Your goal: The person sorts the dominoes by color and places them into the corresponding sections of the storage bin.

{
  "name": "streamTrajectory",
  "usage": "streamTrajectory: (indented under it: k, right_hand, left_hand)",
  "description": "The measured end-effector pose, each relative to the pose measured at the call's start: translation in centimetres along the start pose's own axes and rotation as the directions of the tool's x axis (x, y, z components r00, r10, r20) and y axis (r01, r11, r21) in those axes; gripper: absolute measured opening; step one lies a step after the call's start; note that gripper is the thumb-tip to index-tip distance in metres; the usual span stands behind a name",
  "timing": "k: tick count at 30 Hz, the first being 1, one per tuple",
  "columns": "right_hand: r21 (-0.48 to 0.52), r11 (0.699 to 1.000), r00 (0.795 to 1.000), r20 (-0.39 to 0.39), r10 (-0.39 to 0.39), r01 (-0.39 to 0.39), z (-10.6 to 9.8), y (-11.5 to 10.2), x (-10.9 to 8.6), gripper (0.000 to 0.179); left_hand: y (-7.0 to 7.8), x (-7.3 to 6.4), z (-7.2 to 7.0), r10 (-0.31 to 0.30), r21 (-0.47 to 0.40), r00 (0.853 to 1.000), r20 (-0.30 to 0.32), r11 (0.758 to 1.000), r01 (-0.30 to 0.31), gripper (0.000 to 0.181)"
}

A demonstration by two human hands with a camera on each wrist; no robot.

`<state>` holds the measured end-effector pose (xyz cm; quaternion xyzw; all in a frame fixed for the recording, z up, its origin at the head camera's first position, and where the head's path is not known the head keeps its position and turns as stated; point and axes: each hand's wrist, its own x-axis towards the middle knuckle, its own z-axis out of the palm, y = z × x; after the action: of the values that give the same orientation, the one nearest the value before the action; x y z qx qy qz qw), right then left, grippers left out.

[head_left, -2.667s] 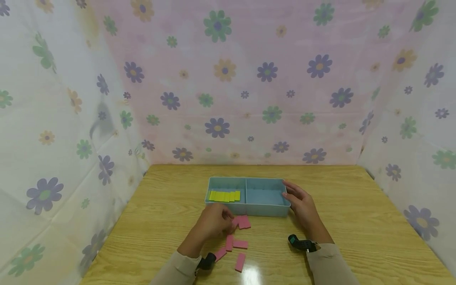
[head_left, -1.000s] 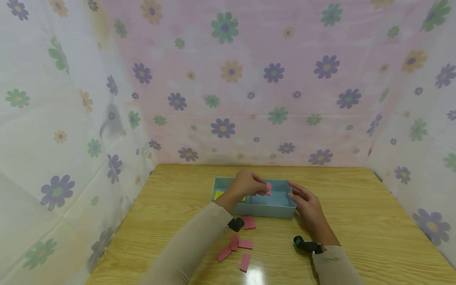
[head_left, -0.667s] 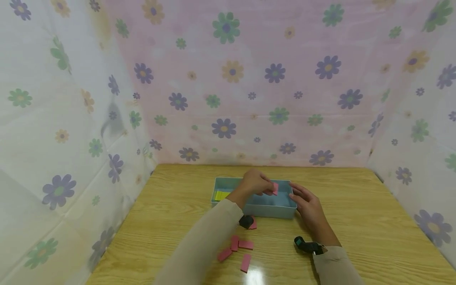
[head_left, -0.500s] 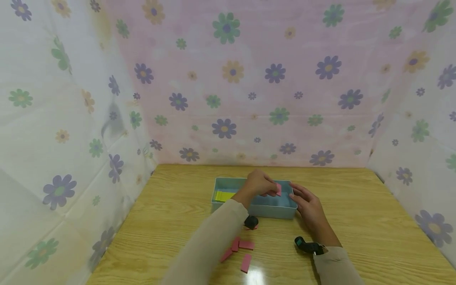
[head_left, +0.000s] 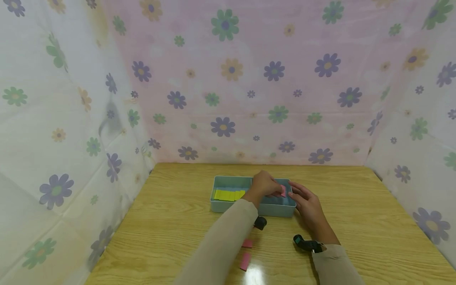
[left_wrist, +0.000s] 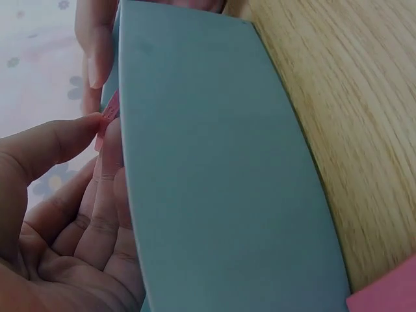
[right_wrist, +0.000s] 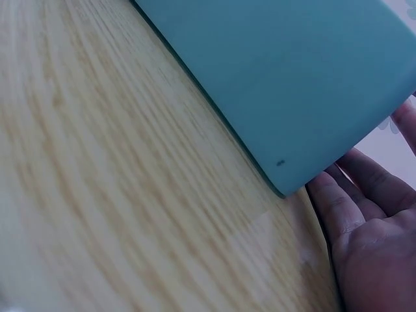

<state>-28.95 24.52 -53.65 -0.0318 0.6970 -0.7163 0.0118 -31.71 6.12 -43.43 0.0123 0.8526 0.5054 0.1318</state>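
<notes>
Carried towards 3 o'clock since a second ago: one small, flat, rectangular pink tile (head_left: 283, 190), pinched between thumb and fingers of the left hand (head_left: 264, 185). Tile now held at the right-hand compartment of a pale blue, rectangular, two-compartment box (head_left: 276, 210), near its end wall; contact with the box floor cannot be told. Box held at its 3 o'clock end by the right hand (head_left: 310, 206), fingertips at the rim. Overlapping yellow rectangular tiles (head_left: 228, 195) rowed in the 9 o'clock compartment. Loose pink rectangular tiles (head_left: 245, 261) seen at 6 o'clock on the wood-grained table (head_left: 356, 221), some hidden by the beige left sleeve (head_left: 222, 241).
</notes>
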Motion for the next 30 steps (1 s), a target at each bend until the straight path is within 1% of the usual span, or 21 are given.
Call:
streamTrajectory:
  k: [8,15,20,24,30]
  right_hand:
    - [0.0,1.0,1.0,0.009,-0.006,0.006,0.0,-0.1,-0.1,0.063]
    - [-0.02,1.0,1.0,0.005,-0.012,0.012,0.0,0.0,-0.1,0.062]
    - [-0.014,1.0,1.0,0.009,-0.019,0.019,-0.1,0.0,-0.1,0.061]
    - [-0.018,1.0,1.0,0.006,-0.02,0.02,-0.1,0.1,-0.1,0.061]
    - [-0.027,1.0,1.0,0.004,-0.005,0.005,0.0,0.0,-0.1,0.061]
  left_hand:
    - [0.1,0.0,0.4,-0.013,-0.004,1.0,-0.021,1.0,0.013,0.013]
    - [-0.2,-0.1,0.5,-0.021,0.012,1.0,-0.012,1.0,0.021,0.016]
    - [-0.5,0.3,0.9,-0.032,0.014,0.999,-0.003,0.999,0.032,0.018]
    - [-0.5,0.8,1.3,-0.037,0.034,0.999,-0.01,0.999,0.037,0.018]
    - [-0.3,0.7,1.2,-0.041,0.014,0.999,-0.025,0.999,0.041,0.013]
